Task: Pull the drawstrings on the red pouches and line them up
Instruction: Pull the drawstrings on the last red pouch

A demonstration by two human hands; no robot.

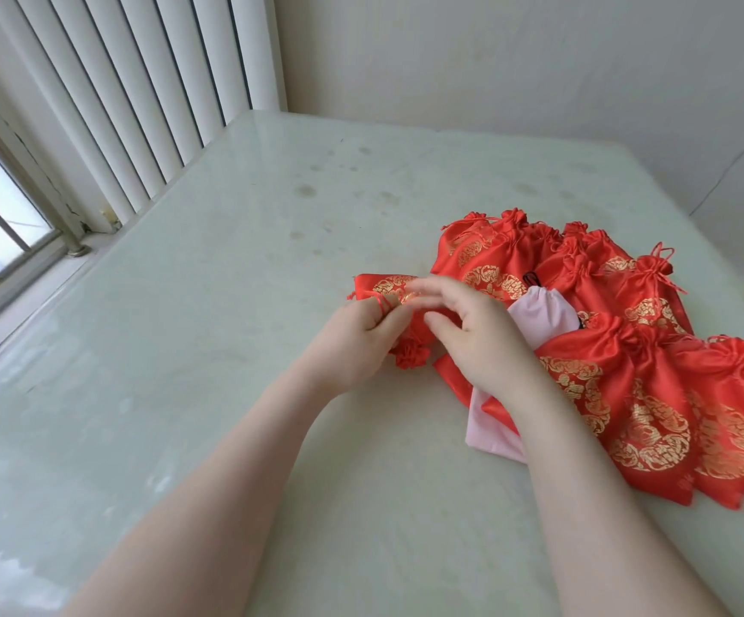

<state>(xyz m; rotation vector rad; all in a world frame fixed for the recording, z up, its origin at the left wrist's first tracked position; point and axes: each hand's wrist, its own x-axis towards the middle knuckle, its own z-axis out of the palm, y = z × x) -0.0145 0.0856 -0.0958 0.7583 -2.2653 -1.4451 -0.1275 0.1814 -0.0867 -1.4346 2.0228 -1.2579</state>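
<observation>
Where your pale glossy bench (227,269) meets window blinds (138,82) at left, wall behind, left half bare, left hand (357,345) pinching drawstring (383,305) of red pouch (388,287), right hand (477,336) loosely spread over it, cinched red pouches (628,349) heaped right near edge.

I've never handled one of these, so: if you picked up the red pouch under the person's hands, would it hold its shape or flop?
Probably flop: the red pouch is thin shiny cloth, lying flat and creased. It looks empty, so likely very light. The satin sheen suggests it could slide easily on the smooth table.
</observation>
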